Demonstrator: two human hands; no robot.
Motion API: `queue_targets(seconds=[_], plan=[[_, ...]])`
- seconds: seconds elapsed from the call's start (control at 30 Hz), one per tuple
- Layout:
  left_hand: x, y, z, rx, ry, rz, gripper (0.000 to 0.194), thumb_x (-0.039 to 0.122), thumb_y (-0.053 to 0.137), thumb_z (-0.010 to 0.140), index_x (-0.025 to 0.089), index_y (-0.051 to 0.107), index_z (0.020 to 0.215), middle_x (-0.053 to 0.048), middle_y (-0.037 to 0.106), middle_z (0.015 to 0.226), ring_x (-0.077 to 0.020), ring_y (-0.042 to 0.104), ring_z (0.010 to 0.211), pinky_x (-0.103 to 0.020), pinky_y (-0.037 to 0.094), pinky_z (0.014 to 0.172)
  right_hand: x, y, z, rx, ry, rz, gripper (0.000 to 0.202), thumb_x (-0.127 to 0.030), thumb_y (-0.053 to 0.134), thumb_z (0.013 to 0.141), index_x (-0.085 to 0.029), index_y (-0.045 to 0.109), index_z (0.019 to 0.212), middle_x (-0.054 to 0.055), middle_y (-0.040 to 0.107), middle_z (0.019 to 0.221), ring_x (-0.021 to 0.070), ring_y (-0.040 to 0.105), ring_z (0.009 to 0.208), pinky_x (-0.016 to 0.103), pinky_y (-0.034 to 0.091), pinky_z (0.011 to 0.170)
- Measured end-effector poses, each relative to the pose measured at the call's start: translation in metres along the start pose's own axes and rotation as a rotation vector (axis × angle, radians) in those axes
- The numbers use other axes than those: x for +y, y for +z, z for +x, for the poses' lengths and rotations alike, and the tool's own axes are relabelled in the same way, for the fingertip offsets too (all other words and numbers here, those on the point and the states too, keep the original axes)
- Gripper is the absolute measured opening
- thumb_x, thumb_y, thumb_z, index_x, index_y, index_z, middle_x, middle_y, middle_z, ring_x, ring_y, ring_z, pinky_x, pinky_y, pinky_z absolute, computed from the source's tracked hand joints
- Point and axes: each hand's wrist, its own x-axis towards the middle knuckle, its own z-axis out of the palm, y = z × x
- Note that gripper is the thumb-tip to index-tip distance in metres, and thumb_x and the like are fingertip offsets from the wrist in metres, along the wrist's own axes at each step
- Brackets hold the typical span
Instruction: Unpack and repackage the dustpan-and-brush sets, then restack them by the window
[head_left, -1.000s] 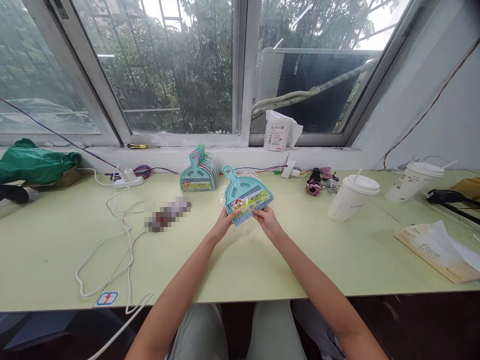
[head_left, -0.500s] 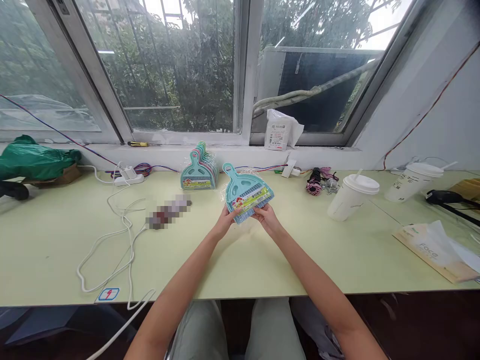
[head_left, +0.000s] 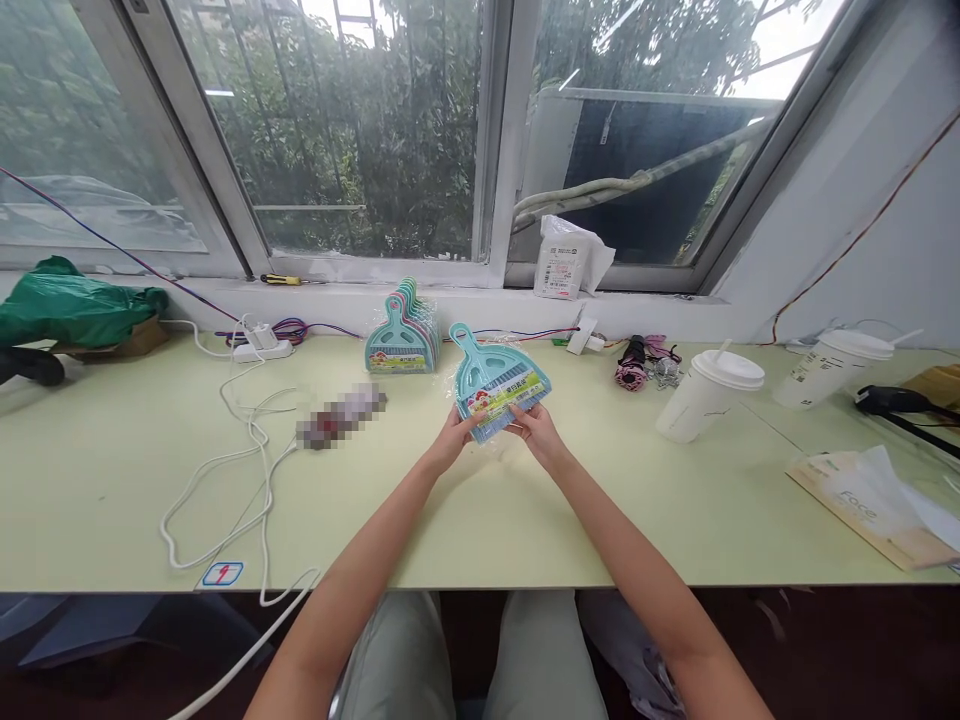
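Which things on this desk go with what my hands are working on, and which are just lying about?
Seem to belong:
wrapped dustpan set, held by left hand and right hand
row of similar wrapped sets

Seem just lying about:
nearer lidded cup
farther lidded cup
tissue pack
power strip
green bag

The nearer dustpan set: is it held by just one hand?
No, the left hand and the right hand both hold the dustpan set near its lower edge.

Dustpan stack (head_left: 397,353) on tbl (head_left: 495,540), L of & behind single dustpan (head_left: 480,376), cups (head_left: 690,405) R.
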Motion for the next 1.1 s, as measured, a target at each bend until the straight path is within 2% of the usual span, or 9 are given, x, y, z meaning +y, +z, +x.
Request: queue_targets(seconds=[0.1, 0.27, 0.4, 0.57, 0.93, 1.1], plan=[[0.0014, -0.0014, 0.0000, 0.006, 0.005, -0.016, 0.061, 0.037, 0.072, 0.073, 0.025, 0.050, 0.129, -0.009, 0.056, 0.133, -0.0306, 0.051, 0.123, -0.047, 0.043, 0.101, -0.0055, -0.0031, -0.0013, -0.064, 0.017, 0.004, 0.042, -0.030, 0.081, 0.061, -0.023, 0.062, 0.098, 0.003, 0.072, 0.103, 0.0211, 0.068, 0.093, 0.038, 0.057, 0.082], [0.0019, -0.0020, -0.0006, -0.026, 0.002, -0.011, 0.061, 0.037, 0.071, 0.075, 0.027, 0.049, 0.131, -0.008, 0.056, 0.133, -0.0297, 0.050, 0.124, -0.045, 0.045, 0.100, -0.0097, -0.0035, -0.0032, -0.045, 0.054, 0.026, 0.034, -0.034, 0.074, 0.066, -0.024, 0.062, 0.097, 0.003, 0.072, 0.101, 0.0223, 0.070, 0.089, 0.041, 0.056, 0.082], [0.0020, -0.0010, -0.0008, -0.008, -0.005, -0.029, 0.060, 0.037, 0.073, 0.074, 0.026, 0.052, 0.129, -0.007, 0.057, 0.133, -0.0294, 0.051, 0.123, -0.044, 0.044, 0.101, -0.0103, -0.0019, -0.0041, -0.035, 0.039, 0.021, 0.034, -0.035, 0.071, 0.068, -0.025, 0.062, 0.099, 0.002, 0.072, 0.103, 0.0218, 0.070, 0.089, 0.040, 0.056, 0.081], [0.0029, -0.0006, -0.0009, -0.023, -0.002, -0.046, 0.060, 0.037, 0.073, 0.074, 0.025, 0.052, 0.128, -0.008, 0.056, 0.133, -0.0296, 0.051, 0.124, -0.045, 0.043, 0.102, -0.0096, -0.0027, -0.0044, -0.084, 0.007, 0.034, 0.034, -0.033, 0.071, 0.067, -0.024, 0.062, 0.099, 0.001, 0.071, 0.104, 0.0220, 0.070, 0.089, 0.040, 0.056, 0.080], [-0.0005, -0.0001, -0.0012, -0.046, -0.008, -0.027, 0.059, 0.036, 0.071, 0.076, 0.027, 0.049, 0.130, -0.008, 0.056, 0.134, -0.0297, 0.049, 0.126, -0.045, 0.043, 0.102, -0.0017, -0.0021, -0.0018, 0.026, -0.024, 0.035, 0.032, -0.039, 0.071, 0.071, -0.023, 0.061, 0.097, 0.001, 0.072, 0.096, 0.0191, 0.070, 0.080, 0.036, 0.058, 0.076], [0.0015, 0.0006, -0.0018, -0.057, 0.004, -0.053, 0.053, 0.034, 0.071, 0.077, 0.025, 0.052, 0.125, -0.007, 0.055, 0.135, -0.0281, 0.050, 0.125, -0.043, 0.042, 0.104, -0.0030, -0.0042, -0.0006, -0.040, -0.011, 0.051, 0.030, -0.039, 0.067, 0.076, -0.023, 0.061, 0.101, 0.003, 0.072, 0.101, 0.0222, 0.070, 0.087, 0.039, 0.057, 0.079]])
